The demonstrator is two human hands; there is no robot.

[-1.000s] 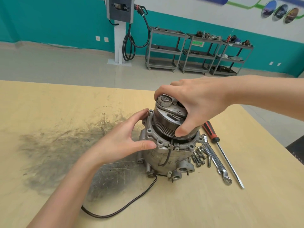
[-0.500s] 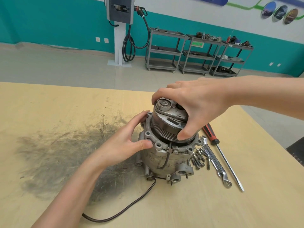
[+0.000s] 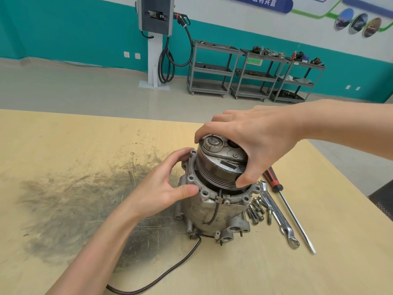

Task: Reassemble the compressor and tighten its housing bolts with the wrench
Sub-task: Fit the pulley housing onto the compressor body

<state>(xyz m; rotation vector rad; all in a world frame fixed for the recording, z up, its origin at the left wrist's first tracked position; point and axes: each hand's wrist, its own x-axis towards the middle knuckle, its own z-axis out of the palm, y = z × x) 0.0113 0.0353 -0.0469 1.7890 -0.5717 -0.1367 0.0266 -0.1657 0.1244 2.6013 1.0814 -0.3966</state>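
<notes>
Red-handled screwdriver (image 3: 291, 213) on the stained table (image 3: 63, 145), grey shelving carts (image 3: 212, 69) (far wall), charging post (image 3: 154, 39)

compressor (image 3: 214, 211): standing upright on table (image 3: 63, 135), grooved pulley end up
right hand (image 3: 253, 137): gripping pulley (image 3: 217, 167) from above, thumb at its near edge
left hand (image 3: 161, 188): holding housing flange (image 3: 192, 179), thumb resting on rim
bolts (image 3: 256, 211): lying loose just right of compressor
wrench (image 3: 276, 213): lying flat beside bolts
screwdriver (image 3: 285, 201): lying right of wrench, red handle pointing away
cable (image 3: 161, 275): trailing from compressor base twd near edge
</notes>
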